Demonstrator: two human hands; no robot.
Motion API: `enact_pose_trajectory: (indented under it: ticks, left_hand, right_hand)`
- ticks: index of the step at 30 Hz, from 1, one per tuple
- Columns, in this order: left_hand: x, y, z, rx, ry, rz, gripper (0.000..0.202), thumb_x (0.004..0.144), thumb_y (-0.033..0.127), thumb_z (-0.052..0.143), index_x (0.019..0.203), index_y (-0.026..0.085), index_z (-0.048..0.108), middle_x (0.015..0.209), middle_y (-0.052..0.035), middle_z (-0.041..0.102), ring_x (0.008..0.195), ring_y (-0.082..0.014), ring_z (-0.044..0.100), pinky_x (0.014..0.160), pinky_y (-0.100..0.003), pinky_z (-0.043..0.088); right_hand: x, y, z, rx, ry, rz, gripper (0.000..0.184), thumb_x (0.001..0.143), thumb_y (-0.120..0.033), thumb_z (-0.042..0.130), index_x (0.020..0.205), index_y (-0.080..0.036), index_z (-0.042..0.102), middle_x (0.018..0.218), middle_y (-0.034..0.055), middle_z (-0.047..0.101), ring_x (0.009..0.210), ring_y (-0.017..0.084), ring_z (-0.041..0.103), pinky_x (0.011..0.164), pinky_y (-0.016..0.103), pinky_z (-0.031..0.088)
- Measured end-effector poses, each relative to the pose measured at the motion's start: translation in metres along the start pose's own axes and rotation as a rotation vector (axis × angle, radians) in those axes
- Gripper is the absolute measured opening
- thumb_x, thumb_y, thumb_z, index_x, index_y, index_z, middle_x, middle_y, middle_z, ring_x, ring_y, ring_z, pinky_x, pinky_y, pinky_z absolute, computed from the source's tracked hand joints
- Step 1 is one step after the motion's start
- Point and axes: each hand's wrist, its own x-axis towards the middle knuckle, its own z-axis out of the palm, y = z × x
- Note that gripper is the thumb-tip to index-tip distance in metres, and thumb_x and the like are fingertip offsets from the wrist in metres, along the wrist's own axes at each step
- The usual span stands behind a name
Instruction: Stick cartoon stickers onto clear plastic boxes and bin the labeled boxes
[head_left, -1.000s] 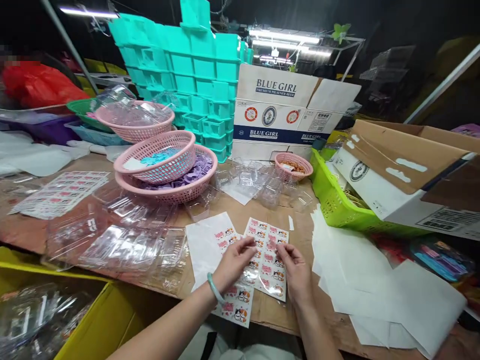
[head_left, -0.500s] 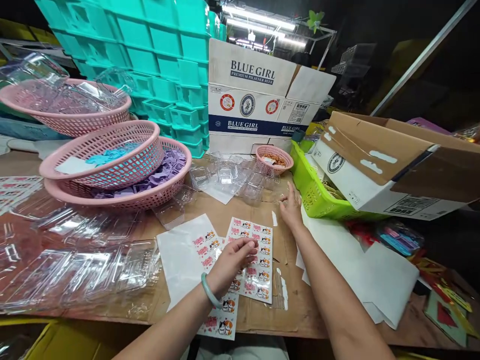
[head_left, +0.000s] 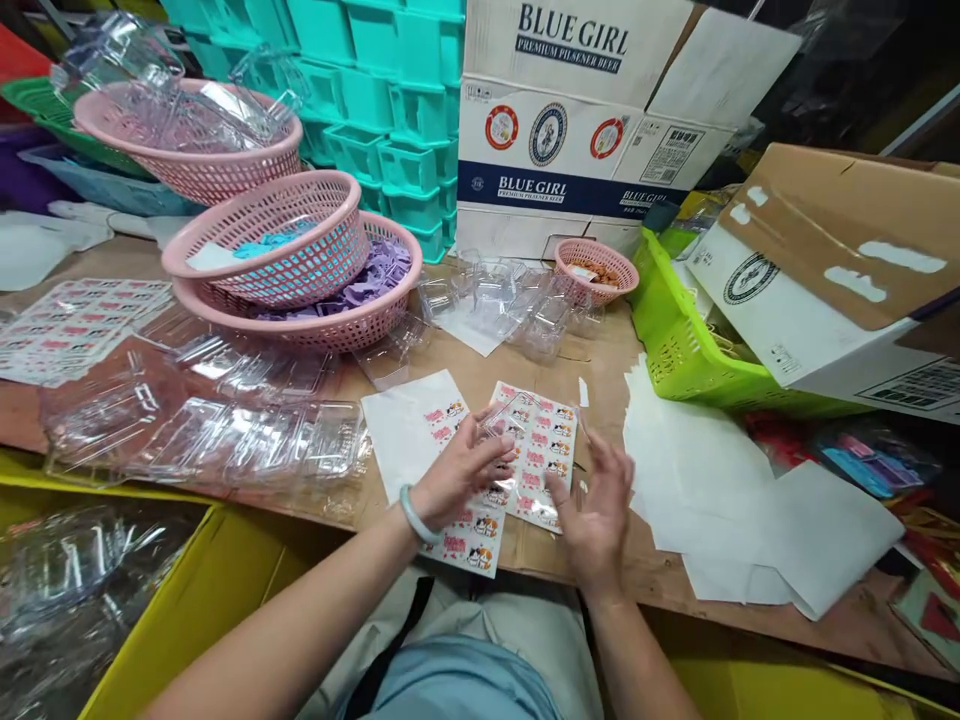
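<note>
My left hand [head_left: 463, 470], with a pale green bangle on its wrist, is closed on a small clear plastic case [head_left: 514, 412]. The case is see-through, so its outline is hard to make out. Below it lies a sticker sheet [head_left: 551, 430] printed with cartoon cats and pink lettering. My right hand [head_left: 598, 515] is just right of that sheet, fingers apart, with nothing visible in it. Partly under my left arm is another sticker sheet [head_left: 480, 548], beside white backing paper [head_left: 401, 430].
Clear plastic cases [head_left: 255, 440] cover the table's left side. Pink baskets [head_left: 300, 330] hold purple and blue pieces; a small pink basket [head_left: 596, 285] holds brown pieces. A green basket [head_left: 675, 345] and a carton [head_left: 825, 260] stand right, near white sheets [head_left: 697, 470].
My right hand has come back from near the small pink basket towards my left hand. A clear plastic case now shows at my left fingers. The view has tilted down.
</note>
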Motion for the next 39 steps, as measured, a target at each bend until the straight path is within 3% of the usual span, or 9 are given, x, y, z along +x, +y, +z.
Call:
enact_pose_trajectory:
  ticks: [2, 5, 7, 9, 13, 23, 35, 39]
  left_hand:
    - [-0.009, 0.006, -0.020, 0.171, -0.013, -0.015, 0.063, 0.069, 0.031, 0.080, 0.123, 0.025, 0.046, 0.118, -0.0088, 0.057, 0.092, -0.0175, 0.063, 0.080, -0.034, 0.053]
    - [-0.020, 0.009, -0.041, 0.253, -0.072, -0.079, 0.055, 0.071, 0.032, 0.080, 0.119, 0.022, 0.054, 0.124, -0.0116, 0.057, 0.099, -0.0203, 0.063, 0.088, -0.037, 0.051]
    - [-0.023, 0.006, -0.050, 0.230, -0.126, -0.099, 0.055, 0.072, 0.031, 0.079, 0.122, 0.021, 0.058, 0.124, -0.0117, 0.059, 0.105, -0.0218, 0.062, 0.092, -0.037, 0.048]
    - [-0.022, 0.002, -0.055, 0.167, -0.169, -0.112, 0.060, 0.072, 0.029, 0.080, 0.127, 0.021, 0.057, 0.120, -0.0110, 0.063, 0.107, -0.0216, 0.062, 0.095, -0.037, 0.046]
    - [-0.018, -0.003, -0.063, 0.108, -0.179, -0.132, 0.066, 0.071, 0.027, 0.081, 0.131, 0.021, 0.056, 0.111, -0.0093, 0.067, 0.096, -0.0180, 0.066, 0.092, -0.034, 0.048]
    - [-0.013, -0.001, -0.069, 0.092, -0.179, -0.162, 0.064, 0.073, 0.025, 0.080, 0.133, 0.022, 0.056, 0.108, -0.0065, 0.069, 0.093, -0.0140, 0.066, 0.091, -0.030, 0.048]
    - [-0.012, -0.001, -0.073, 0.083, -0.229, -0.162, 0.063, 0.074, 0.025, 0.079, 0.132, 0.023, 0.056, 0.111, -0.0067, 0.068, 0.098, -0.0153, 0.065, 0.095, -0.032, 0.046]
    - [-0.013, -0.002, -0.065, 0.145, -0.193, -0.133, 0.069, 0.069, 0.030, 0.082, 0.132, 0.020, 0.055, 0.105, -0.0070, 0.068, 0.091, -0.0149, 0.065, 0.087, -0.030, 0.048]
  right_hand:
    - [0.015, -0.006, -0.011, 0.037, 0.047, 0.024, 0.029, 0.084, -0.036, 0.066, 0.108, -0.021, 0.062, 0.128, 0.0109, 0.046, 0.128, 0.028, 0.044, 0.110, 0.050, 0.036]
    - [0.033, -0.017, -0.012, 0.249, -0.133, 0.124, 0.017, 0.084, -0.037, 0.066, 0.085, -0.020, 0.065, 0.105, 0.0069, 0.060, 0.106, 0.022, 0.058, 0.098, 0.043, 0.047]
    - [0.037, -0.022, -0.005, 0.382, -0.316, 0.251, 0.019, 0.083, -0.039, 0.067, 0.082, -0.019, 0.064, 0.084, 0.0031, 0.064, 0.081, 0.017, 0.061, 0.079, 0.034, 0.053]
    - [0.036, -0.023, 0.004, 0.445, -0.458, 0.370, 0.024, 0.081, -0.042, 0.068, 0.082, -0.018, 0.065, 0.072, 0.0005, 0.062, 0.066, 0.013, 0.057, 0.065, 0.027, 0.051]
    - [0.030, -0.021, 0.010, 0.439, -0.586, 0.449, 0.031, 0.080, -0.047, 0.068, 0.082, -0.017, 0.065, 0.069, 0.0002, 0.060, 0.059, 0.011, 0.052, 0.053, 0.022, 0.044]
    - [0.029, -0.026, 0.010, 0.252, -0.690, 0.351, 0.027, 0.084, -0.044, 0.063, 0.082, -0.017, 0.066, 0.069, 0.0002, 0.061, 0.063, 0.012, 0.055, 0.060, 0.024, 0.043]
    - [0.029, -0.022, 0.013, 0.157, -0.698, 0.269, 0.025, 0.086, -0.043, 0.060, 0.082, -0.018, 0.066, 0.069, 0.0001, 0.064, 0.062, 0.013, 0.055, 0.060, 0.024, 0.044]
    - [0.026, -0.027, 0.016, 0.028, -0.676, 0.164, 0.022, 0.089, -0.039, 0.057, 0.080, -0.020, 0.064, 0.068, -0.0011, 0.063, 0.060, 0.012, 0.055, 0.059, 0.024, 0.042]
